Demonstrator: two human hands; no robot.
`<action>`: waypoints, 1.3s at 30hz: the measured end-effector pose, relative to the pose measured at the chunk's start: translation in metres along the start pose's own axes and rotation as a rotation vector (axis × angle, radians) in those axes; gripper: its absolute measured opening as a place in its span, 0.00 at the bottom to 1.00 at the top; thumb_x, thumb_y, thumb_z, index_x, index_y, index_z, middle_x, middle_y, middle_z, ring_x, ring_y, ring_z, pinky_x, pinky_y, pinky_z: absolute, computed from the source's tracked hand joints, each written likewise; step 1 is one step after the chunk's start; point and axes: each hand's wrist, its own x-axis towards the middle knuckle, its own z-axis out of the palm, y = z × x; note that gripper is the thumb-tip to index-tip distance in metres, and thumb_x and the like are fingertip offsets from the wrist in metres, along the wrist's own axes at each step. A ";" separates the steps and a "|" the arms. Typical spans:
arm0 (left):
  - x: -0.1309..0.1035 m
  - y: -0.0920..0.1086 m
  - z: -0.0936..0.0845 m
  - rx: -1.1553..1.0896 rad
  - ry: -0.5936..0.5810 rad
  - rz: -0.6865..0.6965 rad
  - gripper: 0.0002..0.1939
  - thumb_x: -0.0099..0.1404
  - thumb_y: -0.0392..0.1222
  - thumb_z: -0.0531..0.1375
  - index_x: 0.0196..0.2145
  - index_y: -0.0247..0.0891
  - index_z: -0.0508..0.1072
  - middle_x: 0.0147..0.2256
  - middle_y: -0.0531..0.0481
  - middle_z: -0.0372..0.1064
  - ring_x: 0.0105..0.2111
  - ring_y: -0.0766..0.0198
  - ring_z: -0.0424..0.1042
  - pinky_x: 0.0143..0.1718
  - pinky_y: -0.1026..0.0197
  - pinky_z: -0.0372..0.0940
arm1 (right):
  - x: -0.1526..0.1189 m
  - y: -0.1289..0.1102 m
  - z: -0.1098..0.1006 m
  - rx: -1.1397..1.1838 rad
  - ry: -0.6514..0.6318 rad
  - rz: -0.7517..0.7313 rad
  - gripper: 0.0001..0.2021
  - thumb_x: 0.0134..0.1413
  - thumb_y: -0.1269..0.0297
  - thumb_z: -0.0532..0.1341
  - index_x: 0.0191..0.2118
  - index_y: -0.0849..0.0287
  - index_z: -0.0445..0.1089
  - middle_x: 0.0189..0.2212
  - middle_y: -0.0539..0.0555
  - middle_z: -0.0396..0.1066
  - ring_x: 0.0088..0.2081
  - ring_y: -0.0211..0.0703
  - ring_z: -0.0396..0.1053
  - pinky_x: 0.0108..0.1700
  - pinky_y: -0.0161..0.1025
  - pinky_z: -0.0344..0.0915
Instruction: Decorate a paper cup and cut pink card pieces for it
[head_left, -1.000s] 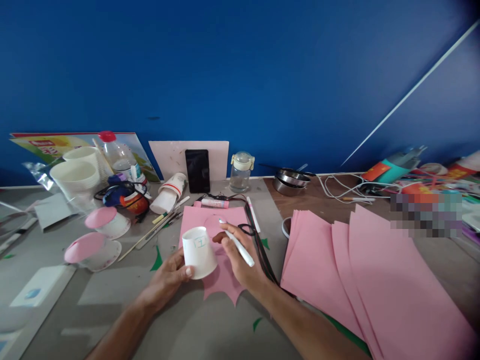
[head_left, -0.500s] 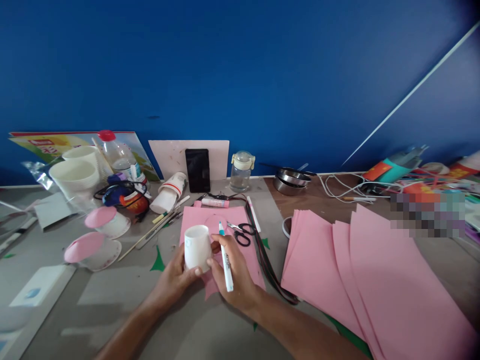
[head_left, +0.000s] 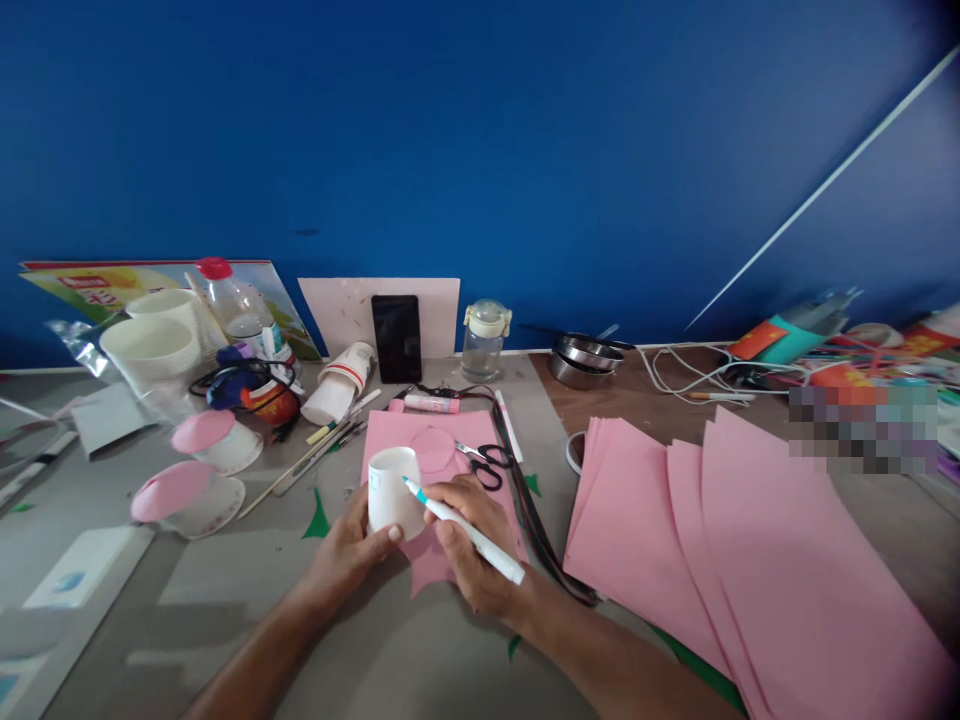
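My left hand [head_left: 358, 540] is closed around a white paper cup [head_left: 393, 500], its thumb on the near side. A small blue mark shows on the cup's upper left. In my right hand [head_left: 476, 540] is a white marker pen [head_left: 480, 542] with a teal tip, pinched between thumb and fingers. The tip points at the cup's side near the rim; whether it touches I cannot tell. Under the hands lies a pink paper sheet [head_left: 386, 425], with a pink paper disc [head_left: 433, 450] on it. Black-handled scissors [head_left: 487, 466] rest just beyond my right hand.
Two pink-topped cups [head_left: 172, 492] and stacked paper cups [head_left: 154, 345] stand left. At the back are a phone [head_left: 397, 340], a glass jar [head_left: 484, 345] and metal bowls [head_left: 583, 362]. Pink sheets [head_left: 637, 500] spread on the right. A dark strap [head_left: 536, 530] runs beside the scissors.
My right hand has turned the marker from nearly upright to slanted, so its teal tip is now at the cup's side. The left hand and cup have barely moved.
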 end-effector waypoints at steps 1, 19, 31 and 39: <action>0.000 0.000 0.000 0.005 0.001 -0.001 0.29 0.50 0.58 0.65 0.43 0.34 0.71 0.26 0.50 0.68 0.30 0.56 0.67 0.29 0.60 0.62 | 0.000 0.000 0.000 -0.008 0.001 0.006 0.15 0.66 0.55 0.49 0.47 0.56 0.67 0.30 0.53 0.73 0.33 0.43 0.70 0.41 0.44 0.65; 0.001 -0.006 -0.001 -0.002 -0.006 0.009 0.28 0.51 0.58 0.65 0.42 0.34 0.71 0.25 0.51 0.66 0.29 0.57 0.66 0.28 0.60 0.61 | 0.000 0.001 -0.001 -0.055 -0.073 -0.050 0.15 0.66 0.56 0.48 0.47 0.57 0.66 0.31 0.54 0.75 0.32 0.43 0.72 0.40 0.45 0.63; 0.001 -0.002 -0.001 -0.021 -0.029 0.007 0.33 0.51 0.59 0.64 0.47 0.33 0.70 0.27 0.49 0.68 0.29 0.57 0.67 0.28 0.61 0.62 | 0.003 0.002 -0.003 -0.044 -0.018 0.016 0.14 0.65 0.57 0.50 0.47 0.57 0.67 0.33 0.54 0.75 0.35 0.44 0.72 0.40 0.43 0.65; 0.002 -0.009 -0.002 -0.107 -0.064 -0.012 0.34 0.52 0.60 0.64 0.49 0.33 0.68 0.26 0.52 0.65 0.25 0.64 0.60 0.24 0.63 0.57 | 0.004 0.003 -0.005 -0.058 0.007 0.074 0.15 0.66 0.56 0.49 0.44 0.58 0.68 0.33 0.54 0.75 0.35 0.43 0.72 0.42 0.42 0.65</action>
